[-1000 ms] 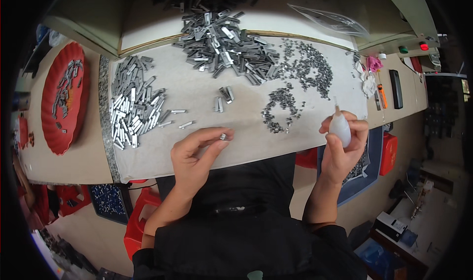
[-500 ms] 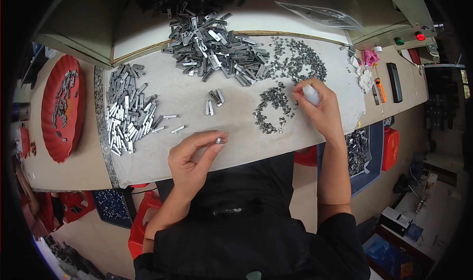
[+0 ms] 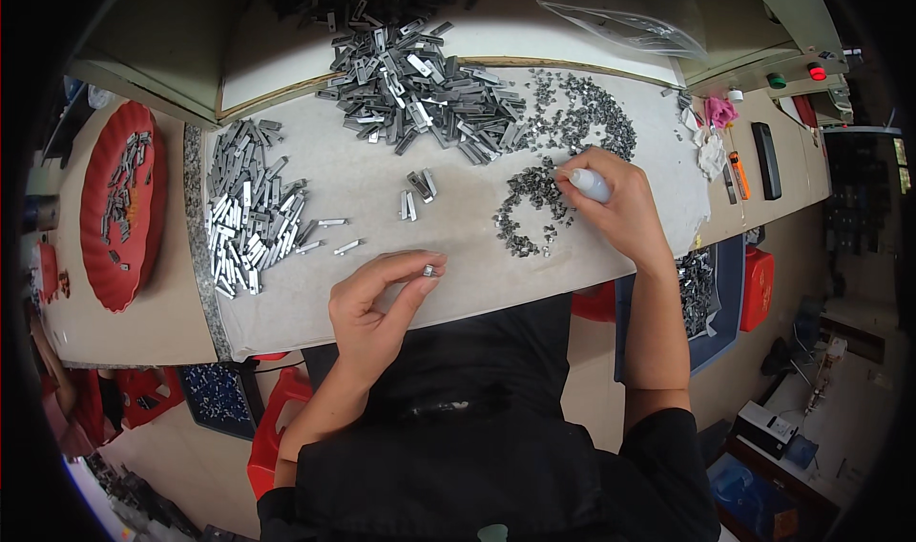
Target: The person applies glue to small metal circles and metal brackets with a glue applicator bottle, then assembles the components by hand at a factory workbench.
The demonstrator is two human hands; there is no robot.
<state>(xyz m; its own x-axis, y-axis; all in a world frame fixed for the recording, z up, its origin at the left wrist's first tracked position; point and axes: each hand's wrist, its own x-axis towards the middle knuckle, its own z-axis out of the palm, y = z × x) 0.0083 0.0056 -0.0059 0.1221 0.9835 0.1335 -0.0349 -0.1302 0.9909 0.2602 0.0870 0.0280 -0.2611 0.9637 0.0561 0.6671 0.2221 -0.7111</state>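
Thumb and fingers of my left hand point(image 3: 380, 305) pinch a small silver metal piece point(image 3: 429, 271) above the near edge of the table. My right hand point(image 3: 618, 203) is closed around a small white squeeze bottle point(image 3: 590, 185), tilted with its tip toward the left. Just beneath that tip lies a loose cluster of tiny dark metal parts point(image 3: 527, 198). In the middle of the white sheet point(image 3: 382, 232), a few oblong metal pieces point(image 3: 417, 194) rest apart from the others. Whether the bottle's tip touches anything I cannot tell.
A large heap of oblong metal pieces point(image 3: 410, 93) lies at the back, with another pile point(image 3: 253, 213) at the left. More tiny parts point(image 3: 592, 113) spread at the back right. A red scalloped tray point(image 3: 119, 208) stands far left; an orange-handled tool point(image 3: 740, 175) lies far right.
My right hand has shifted slightly left with the bottle, which is now tilted more toward the left over the tiny parts. The left hand keeps its pinch, almost unmoved.
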